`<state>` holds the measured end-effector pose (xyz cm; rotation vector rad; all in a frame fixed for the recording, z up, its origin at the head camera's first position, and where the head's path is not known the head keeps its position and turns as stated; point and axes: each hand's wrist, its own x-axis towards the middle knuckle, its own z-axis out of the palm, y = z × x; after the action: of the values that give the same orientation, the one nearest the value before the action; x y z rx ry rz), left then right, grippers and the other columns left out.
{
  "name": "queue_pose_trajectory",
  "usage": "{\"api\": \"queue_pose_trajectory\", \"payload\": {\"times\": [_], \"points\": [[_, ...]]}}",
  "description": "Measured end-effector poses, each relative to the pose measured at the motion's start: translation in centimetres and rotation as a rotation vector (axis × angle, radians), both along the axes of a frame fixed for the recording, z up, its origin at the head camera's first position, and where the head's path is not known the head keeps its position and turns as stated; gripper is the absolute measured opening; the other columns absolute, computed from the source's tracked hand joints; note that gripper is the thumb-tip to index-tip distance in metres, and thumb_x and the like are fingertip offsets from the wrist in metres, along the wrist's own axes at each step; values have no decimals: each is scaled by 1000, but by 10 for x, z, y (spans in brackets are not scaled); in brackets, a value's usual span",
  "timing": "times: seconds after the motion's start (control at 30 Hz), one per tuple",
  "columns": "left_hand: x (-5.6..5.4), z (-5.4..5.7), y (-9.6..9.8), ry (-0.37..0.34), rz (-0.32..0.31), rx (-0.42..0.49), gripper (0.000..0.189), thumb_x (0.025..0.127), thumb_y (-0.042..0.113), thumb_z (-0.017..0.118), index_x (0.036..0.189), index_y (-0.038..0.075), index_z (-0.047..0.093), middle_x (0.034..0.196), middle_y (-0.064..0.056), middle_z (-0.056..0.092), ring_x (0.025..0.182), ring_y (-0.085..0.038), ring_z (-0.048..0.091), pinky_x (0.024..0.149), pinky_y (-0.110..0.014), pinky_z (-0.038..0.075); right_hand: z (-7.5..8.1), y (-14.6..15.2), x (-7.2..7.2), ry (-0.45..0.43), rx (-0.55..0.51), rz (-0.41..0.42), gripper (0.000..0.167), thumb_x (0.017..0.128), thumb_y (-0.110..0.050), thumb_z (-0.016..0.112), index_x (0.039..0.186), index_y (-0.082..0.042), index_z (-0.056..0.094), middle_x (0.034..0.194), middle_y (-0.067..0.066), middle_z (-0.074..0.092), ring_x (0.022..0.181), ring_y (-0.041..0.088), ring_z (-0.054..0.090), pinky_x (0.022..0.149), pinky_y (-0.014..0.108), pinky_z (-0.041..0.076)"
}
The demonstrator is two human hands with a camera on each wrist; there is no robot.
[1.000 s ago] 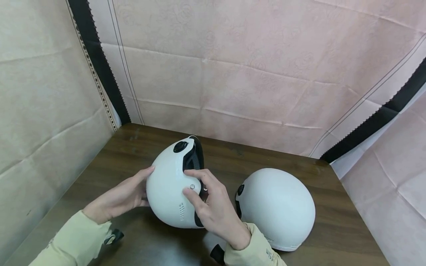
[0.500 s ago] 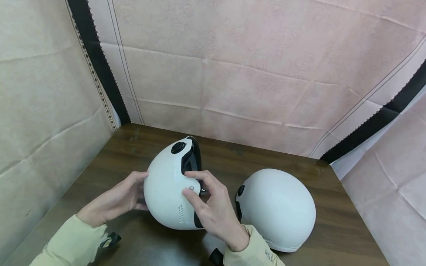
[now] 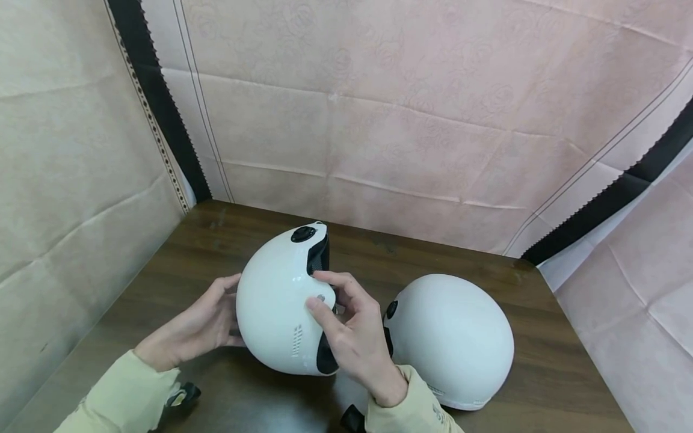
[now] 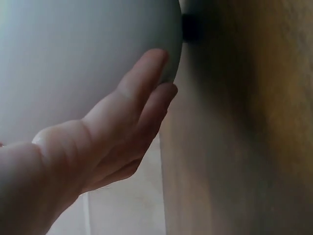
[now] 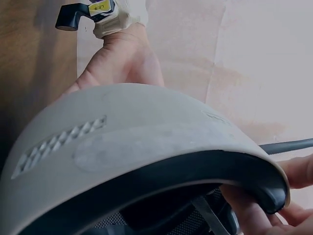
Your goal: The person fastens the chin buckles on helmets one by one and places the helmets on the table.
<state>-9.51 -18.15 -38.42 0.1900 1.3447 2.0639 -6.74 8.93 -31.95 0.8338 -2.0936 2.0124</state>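
Note:
A white helmet [image 3: 273, 300] with a black round knob [image 3: 303, 234] and black lining is tilted on its side close over the table, its opening facing right. Against the left of its shell lies my left hand [image 3: 195, 325], fingers extended along the curve in the left wrist view. My right hand [image 3: 357, 337] pinches the helmet's edge on the right; the right wrist view shows a finger inside the rim [image 5: 195, 161] and another digit outside it. A strap [image 5: 210, 215] hangs inside the helmet. The left hand's fingertips are partly hidden behind the shell in the head view.
A second white helmet [image 3: 455, 337] stands on the brown wooden table [image 3: 552, 373], just right of my right hand. Pale patterned sheets [image 3: 379, 120] with black strips enclose the table at the back and sides.
The held helmet has turned a little, its front edge and knob shifting right over the last half second. Both hands have moved slightly right with it. The second helmet stays put.

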Motion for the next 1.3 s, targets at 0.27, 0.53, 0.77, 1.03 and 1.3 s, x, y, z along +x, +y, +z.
{"api": "queue_pose_trajectory", "payload": {"times": [0.27, 0.53, 0.77, 1.03, 1.3], "points": [[0, -6, 7, -47, -66, 40, 72, 93, 74, 18, 153, 39, -2, 159, -15, -2, 141, -40, 19, 103, -61, 32, 0, 2, 0, -16, -35, 2, 35, 91, -5, 67, 125, -3, 60, 118, 11, 62, 95, 25, 64, 77, 35, 56], [3, 3, 6, 23, -6, -64, 68, 97, 68, 17, 154, 34, 4, 157, -18, 8, 136, -35, 32, 100, -55, 37, 1, 9, 0, -67, 13, 13, 35, 90, -9, 70, 123, -8, 60, 112, 10, 64, 93, 24, 63, 72, 32, 55], [7, 12, 6, 89, 77, -239, 73, 99, 65, 19, 154, 19, 12, 152, -23, 24, 130, -34, 44, 98, -51, 42, 5, 18, 1, -67, 121, -6, 29, 88, -13, 73, 115, -13, 61, 108, 4, 67, 93, 20, 64, 76, 32, 55], [9, 21, 8, 95, 132, -346, 76, 98, 66, 25, 153, 14, 17, 149, -23, 31, 125, -33, 48, 96, -48, 44, 11, 27, 5, 139, 398, -181, 29, 86, -22, 76, 111, -24, 61, 105, -13, 63, 99, 6, 57, 86, 32, 47], [11, 27, 11, 92, 156, -392, 77, 97, 66, 30, 153, 14, 22, 150, -22, 31, 125, -35, 48, 98, -49, 43, 14, 29, 9, 295, 569, -212, 52, 92, -20, 69, 139, -16, 48, 125, -7, 57, 107, 8, 51, 84, 34, 45]]}}
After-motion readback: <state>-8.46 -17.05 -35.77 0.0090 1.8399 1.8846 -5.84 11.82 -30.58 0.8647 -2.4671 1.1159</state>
